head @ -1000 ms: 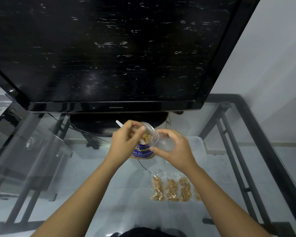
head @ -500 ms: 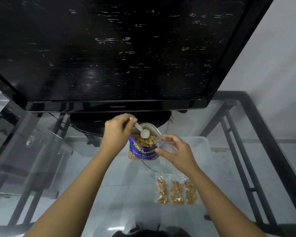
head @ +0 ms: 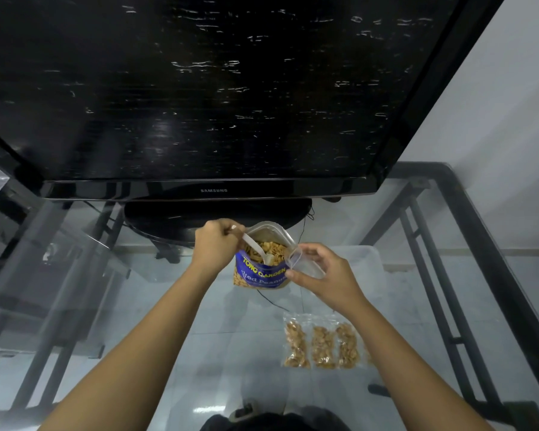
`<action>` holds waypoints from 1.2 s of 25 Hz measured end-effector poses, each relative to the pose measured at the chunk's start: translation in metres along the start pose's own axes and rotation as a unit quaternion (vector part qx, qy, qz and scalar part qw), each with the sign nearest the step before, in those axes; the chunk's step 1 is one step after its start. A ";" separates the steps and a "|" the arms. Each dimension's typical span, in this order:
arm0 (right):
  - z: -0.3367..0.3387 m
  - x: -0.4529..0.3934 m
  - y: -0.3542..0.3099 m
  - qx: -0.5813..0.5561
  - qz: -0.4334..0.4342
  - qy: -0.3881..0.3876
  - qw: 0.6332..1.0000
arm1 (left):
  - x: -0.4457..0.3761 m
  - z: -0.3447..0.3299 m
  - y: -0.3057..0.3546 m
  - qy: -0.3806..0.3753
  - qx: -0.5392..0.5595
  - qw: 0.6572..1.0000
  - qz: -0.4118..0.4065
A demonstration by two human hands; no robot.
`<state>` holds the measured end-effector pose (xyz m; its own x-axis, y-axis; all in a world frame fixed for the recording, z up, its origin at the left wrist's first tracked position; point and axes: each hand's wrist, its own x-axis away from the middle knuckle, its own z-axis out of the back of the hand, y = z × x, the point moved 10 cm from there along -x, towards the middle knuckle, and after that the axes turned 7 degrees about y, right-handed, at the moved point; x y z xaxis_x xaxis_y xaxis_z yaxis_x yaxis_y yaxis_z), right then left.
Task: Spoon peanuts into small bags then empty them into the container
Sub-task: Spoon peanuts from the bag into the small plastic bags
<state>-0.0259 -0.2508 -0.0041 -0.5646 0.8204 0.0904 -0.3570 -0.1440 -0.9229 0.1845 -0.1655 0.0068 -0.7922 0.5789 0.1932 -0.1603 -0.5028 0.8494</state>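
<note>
Landmark: peanut pouch [head: 262, 265], blue, open-topped, standing on the glass table [head: 199, 353].

Nearest the person, short of the pouch and off to its right: three small filled bags [head: 322, 342] side by side flat on the glass, each holding peanuts. Possibly a fourth at the right end, too faint to tell.

Both forearms reach out toward the pouch. Right hand [head: 327, 276] just right of the pouch, fingers and thumb pinching an empty clear small bag [head: 302, 262], its mouth held open next to the pouch rim. Left hand [head: 213, 245] just left of the pouch, fist curled tight round the handle of a white plastic spoon [head: 257, 247]; spoon slopes down into the pouch, bowl in the peanuts [head: 269, 248].

One clear plastic container [head: 364, 259] under the glass, past the right hand.

Beyond the pouch: one television [head: 212, 94] on a round black base, screen dark.
</note>
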 end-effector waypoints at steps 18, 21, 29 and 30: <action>0.003 0.004 -0.001 0.001 -0.013 -0.022 1.000 | -0.010 -0.007 -0.026 -0.012 0.151 0.982 0.110; 0.012 0.002 -0.006 0.020 0.000 0.019 1.000 | -0.014 -0.005 -0.034 -0.001 0.170 0.976 0.135; 0.017 -0.013 -0.033 0.158 0.083 0.057 0.982 | -0.026 0.025 -0.035 0.032 0.188 0.970 0.150; 0.014 -0.015 -0.035 0.169 0.087 0.055 0.980 | -0.027 0.031 -0.031 0.035 0.195 0.970 0.143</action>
<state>-0.0154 -0.2656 0.0323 -0.5619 0.8193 -0.1147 -0.4988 -0.4461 -0.7431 0.2293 -0.1456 -0.0089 -0.8119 0.3991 0.4260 0.2962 -0.3471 0.8898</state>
